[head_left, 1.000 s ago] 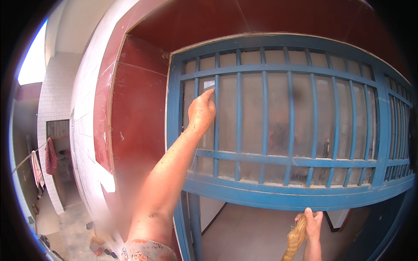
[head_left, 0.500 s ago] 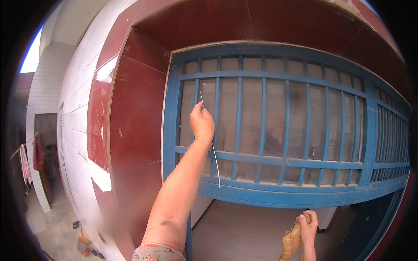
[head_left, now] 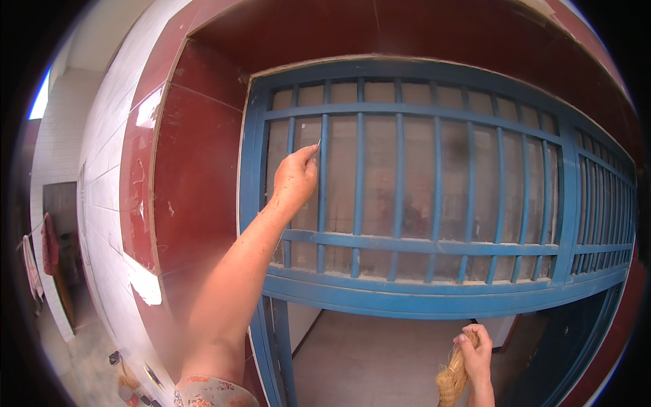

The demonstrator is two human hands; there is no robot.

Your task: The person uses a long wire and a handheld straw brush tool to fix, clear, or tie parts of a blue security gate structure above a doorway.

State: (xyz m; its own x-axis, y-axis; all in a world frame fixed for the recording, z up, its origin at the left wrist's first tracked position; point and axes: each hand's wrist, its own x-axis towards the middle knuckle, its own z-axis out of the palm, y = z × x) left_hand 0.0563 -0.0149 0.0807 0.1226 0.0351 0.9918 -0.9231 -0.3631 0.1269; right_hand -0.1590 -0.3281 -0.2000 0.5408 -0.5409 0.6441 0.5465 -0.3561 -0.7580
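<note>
My left hand (head_left: 296, 178) is raised to the blue barred window frame (head_left: 407, 298), at its left part. Its thumb and forefinger pinch a thin pale wire (head_left: 319, 142), of which only a short tip shows beside a vertical blue bar (head_left: 323, 197). The rest of the wire is hidden. Lower down on the right, my right hand (head_left: 479, 354) is closed around a bundle of yellowish, straw-like fibres (head_left: 453, 380), which hangs below the window's bottom rail.
Dusty glass panes (head_left: 420, 183) lie behind the bars. Dark red tiles (head_left: 196, 163) line the recess, and a white tiled wall (head_left: 102, 169) runs off to the left. Cloths (head_left: 49, 244) hang at far left. Below the window is an open doorway with a grey floor (head_left: 366, 359).
My left hand has moved slightly left and up, turning toward the bar. The wire's long hanging end no longer shows. The right hand still grips the fibre bundle. The whole view has shifted a little.
</note>
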